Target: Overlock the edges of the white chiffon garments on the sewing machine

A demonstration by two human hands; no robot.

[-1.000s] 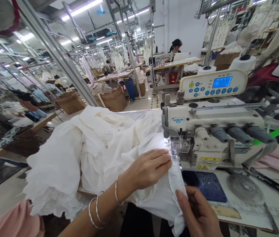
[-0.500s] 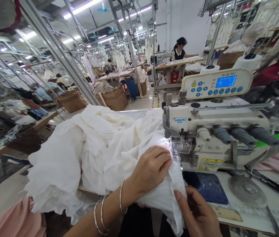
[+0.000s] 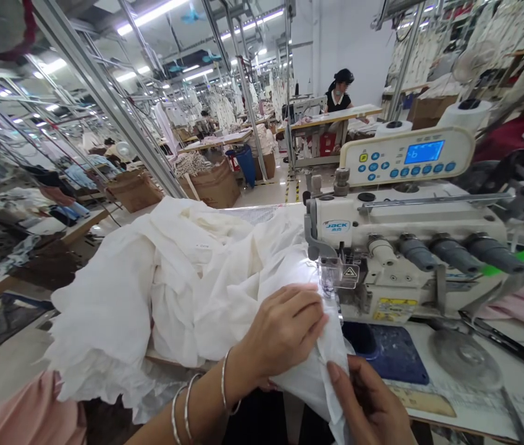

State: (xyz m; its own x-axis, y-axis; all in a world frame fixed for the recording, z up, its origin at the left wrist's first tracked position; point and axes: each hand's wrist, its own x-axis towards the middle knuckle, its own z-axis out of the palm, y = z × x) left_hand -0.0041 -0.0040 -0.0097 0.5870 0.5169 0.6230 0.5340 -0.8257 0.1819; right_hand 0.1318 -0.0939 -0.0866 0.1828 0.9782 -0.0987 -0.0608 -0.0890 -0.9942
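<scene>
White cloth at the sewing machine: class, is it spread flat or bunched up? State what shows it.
Bunched: the white cloth lies heaped in loose folds beside the sewing machine.

And there's the white cloth (image 3: 188, 296), thin, matt and crumpled, up against a glossy cream sewing machine (image 3: 410, 225) with its clear plastic guard (image 3: 338, 273); polished silver bangles (image 3: 186, 402) gleam, and a scuffed blue mat (image 3: 392, 352) lies on the smooth pale worktop (image 3: 470, 395).
</scene>
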